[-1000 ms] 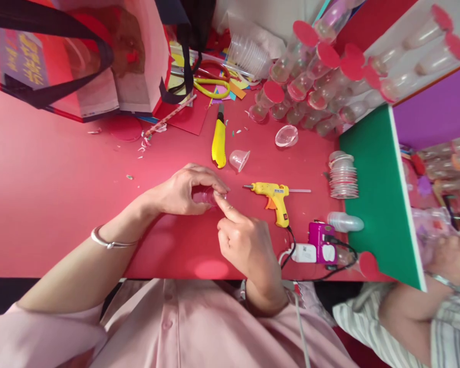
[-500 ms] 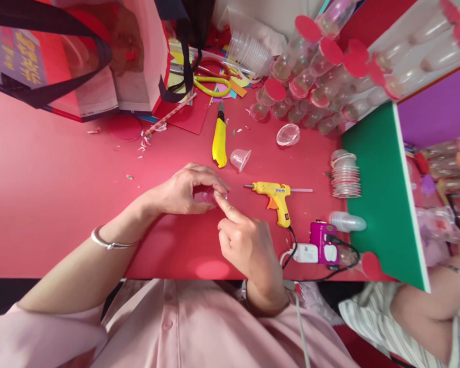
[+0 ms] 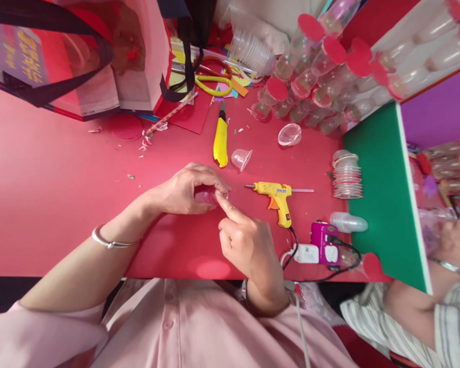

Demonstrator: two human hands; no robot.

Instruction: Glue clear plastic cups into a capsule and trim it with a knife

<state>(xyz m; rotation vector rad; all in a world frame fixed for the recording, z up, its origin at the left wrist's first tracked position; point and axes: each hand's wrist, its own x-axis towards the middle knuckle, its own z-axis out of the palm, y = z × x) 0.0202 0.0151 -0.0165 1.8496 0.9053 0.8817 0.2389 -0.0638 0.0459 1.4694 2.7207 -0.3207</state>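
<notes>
Left hand (image 3: 182, 191) grasped clear plastic piece (image 3: 208, 196) inside curled fingers; right hand (image 3: 248, 246) set index against its end, any grip unclear. Seemingly pressing step; next move likely called for steady hold.

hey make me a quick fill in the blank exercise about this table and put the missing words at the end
1. The cup is held in the ____ hand.
2. The right hand extends its ____ finger to the cup.
3. The glue gun has an ____ trigger.
4. The board standing at the table's right end is ____.

Missing words: left; index; orange; green.
</notes>
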